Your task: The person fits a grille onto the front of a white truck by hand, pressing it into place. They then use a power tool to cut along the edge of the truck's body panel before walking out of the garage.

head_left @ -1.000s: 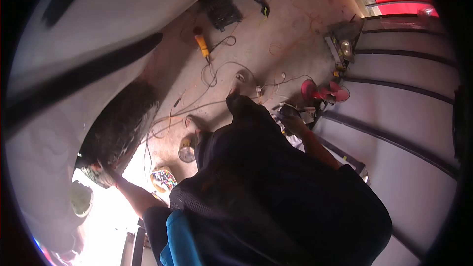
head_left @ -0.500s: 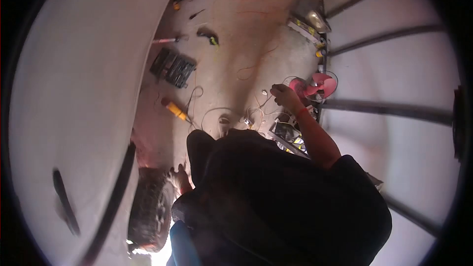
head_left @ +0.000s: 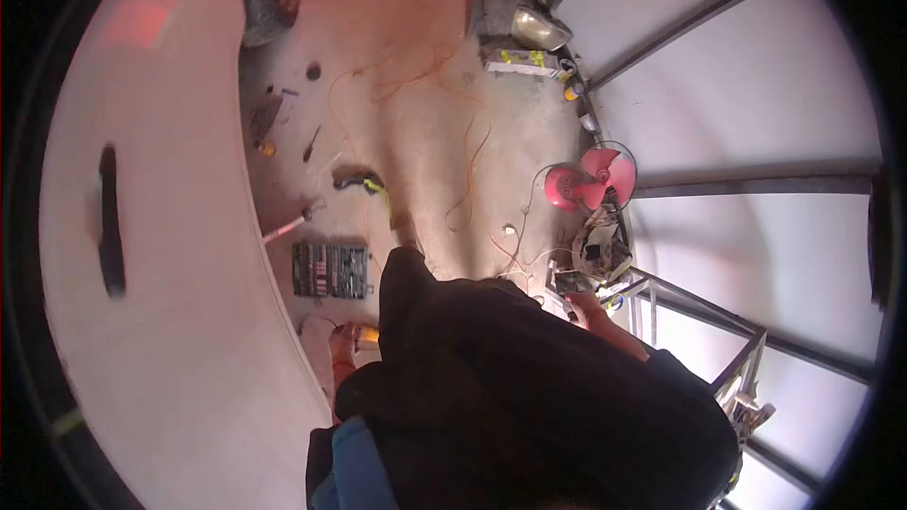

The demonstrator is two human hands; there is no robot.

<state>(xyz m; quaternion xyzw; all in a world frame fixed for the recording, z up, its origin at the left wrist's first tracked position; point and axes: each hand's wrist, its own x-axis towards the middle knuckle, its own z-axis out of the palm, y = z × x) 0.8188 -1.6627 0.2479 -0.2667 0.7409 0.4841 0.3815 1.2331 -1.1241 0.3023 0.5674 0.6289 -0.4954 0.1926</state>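
My left hand [head_left: 345, 342] hangs low beside the white vehicle panel [head_left: 179, 255], its fingers loosely apart with no object visible in them. It overlaps a yellow-handled tool [head_left: 369, 333] on the floor in this view. Just beyond it lies an open dark socket set case [head_left: 330, 270]. On the other side my right hand [head_left: 588, 309] is held low with loose fingers, close to a metal frame [head_left: 640, 285] and the dark items [head_left: 573, 280] around it.
A pink fan [head_left: 592, 179] stands by the right wall, with a headlight [head_left: 540, 29] and a white box [head_left: 520, 60] farther along. A black-and-green power tool [head_left: 359, 181], a red-handled tool [head_left: 286, 226] and orange cords [head_left: 468, 179] lie across the floor.
My view has moved forward and turned, bringing the tool case closer. The tyre at lower left has left view. My right hand has dropped from near the fan to the metal frame.
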